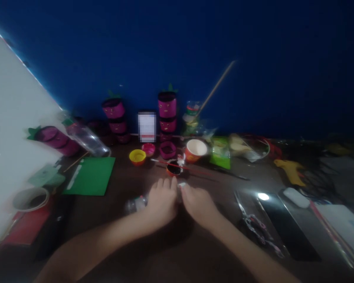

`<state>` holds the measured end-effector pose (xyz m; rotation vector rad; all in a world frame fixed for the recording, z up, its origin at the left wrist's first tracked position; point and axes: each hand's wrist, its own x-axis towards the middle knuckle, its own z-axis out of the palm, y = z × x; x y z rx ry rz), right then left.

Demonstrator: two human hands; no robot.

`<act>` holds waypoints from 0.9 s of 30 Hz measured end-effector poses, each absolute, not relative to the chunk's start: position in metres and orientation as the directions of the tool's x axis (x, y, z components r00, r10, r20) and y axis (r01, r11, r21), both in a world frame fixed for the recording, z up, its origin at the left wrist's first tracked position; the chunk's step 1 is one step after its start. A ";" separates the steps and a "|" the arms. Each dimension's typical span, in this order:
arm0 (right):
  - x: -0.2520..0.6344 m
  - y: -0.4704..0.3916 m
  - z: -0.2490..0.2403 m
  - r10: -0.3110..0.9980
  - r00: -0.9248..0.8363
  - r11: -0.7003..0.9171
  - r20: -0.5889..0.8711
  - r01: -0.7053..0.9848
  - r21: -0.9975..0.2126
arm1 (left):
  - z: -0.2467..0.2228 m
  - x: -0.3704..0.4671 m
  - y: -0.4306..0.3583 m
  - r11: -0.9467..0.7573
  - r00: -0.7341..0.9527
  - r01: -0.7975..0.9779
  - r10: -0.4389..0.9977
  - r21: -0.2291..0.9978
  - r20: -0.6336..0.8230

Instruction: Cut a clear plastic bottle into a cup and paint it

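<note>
My left hand (163, 199) is closed around a clear plastic bottle (133, 206), one end of which sticks out to the left of it. Close beside it, my right hand (198, 204) has its fingers curled shut. A small white piece (182, 184) shows at its fingertips; blur hides what it is. Just beyond both hands sits a small cap of dark paint (174, 169), with a thin red paintbrush (191, 168) lying across it. A yellow cap (137, 157), a pink cap (148, 149) and a purple ring (167, 150) stand behind.
Purple stacked figures (167, 108) and a lit phone (147, 126) stand against the blue wall. A paper cup (191, 155) is behind the hands. Green sheet (91, 176) lies left; scissors (255, 226), a dark phone (287, 226) and a yellow glue gun (292, 171) lie right.
</note>
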<state>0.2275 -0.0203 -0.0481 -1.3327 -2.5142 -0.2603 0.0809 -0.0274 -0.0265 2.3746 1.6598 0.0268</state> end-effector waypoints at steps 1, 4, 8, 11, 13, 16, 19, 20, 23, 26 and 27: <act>0.229 -0.020 -0.047 0.766 -0.549 0.582 0.336 0.813 0.003 | -0.026 0.081 -0.027 -0.323 0.353 0.923 0.927 0.210 -0.128; 0.232 -0.023 -0.044 0.767 -0.529 0.598 0.365 0.795 -0.105 | -0.026 0.082 -0.025 -0.327 0.361 0.919 0.922 0.219 -0.137; 0.230 -0.027 -0.046 0.869 -0.285 0.364 0.405 0.922 -0.132 | -0.027 0.083 -0.023 -0.318 0.352 0.922 0.926 0.219 -0.135; 0.227 -0.027 -0.051 0.916 -0.169 0.202 0.363 0.978 -0.054 | -0.029 0.087 -0.026 -0.303 0.324 0.935 0.940 0.184 -0.103; 0.224 -0.027 -0.052 0.929 -0.172 0.182 0.329 0.983 -0.002 | -0.031 0.090 -0.029 -0.296 0.309 0.942 0.948 0.156 -0.074; 0.222 -0.027 -0.049 0.931 -0.230 0.225 0.283 0.973 0.050 | -0.033 0.095 -0.033 -0.295 0.302 0.947 0.953 0.127 -0.040; 0.223 -0.024 -0.045 0.927 -0.299 0.291 0.225 0.954 0.071 | -0.032 0.097 -0.033 -0.283 0.289 0.949 0.957 0.139 -0.030; 0.225 -0.023 -0.044 0.922 -0.322 0.314 0.213 0.947 0.072 | -0.032 0.096 -0.032 -0.279 0.287 0.948 0.958 0.151 -0.032; 0.230 -0.020 -0.043 0.890 -0.400 0.396 0.217 0.916 0.064 | -0.029 0.094 -0.029 -0.291 0.307 0.937 0.950 0.193 -0.059; 0.233 -0.021 -0.044 0.855 -0.461 0.460 0.239 0.886 0.063 | -0.025 0.092 -0.026 -0.308 0.340 0.920 0.935 0.240 -0.102; 0.233 -0.022 -0.044 0.843 -0.481 0.479 0.240 0.875 0.070 | -0.024 0.091 -0.026 -0.313 0.350 0.915 0.930 0.255 -0.115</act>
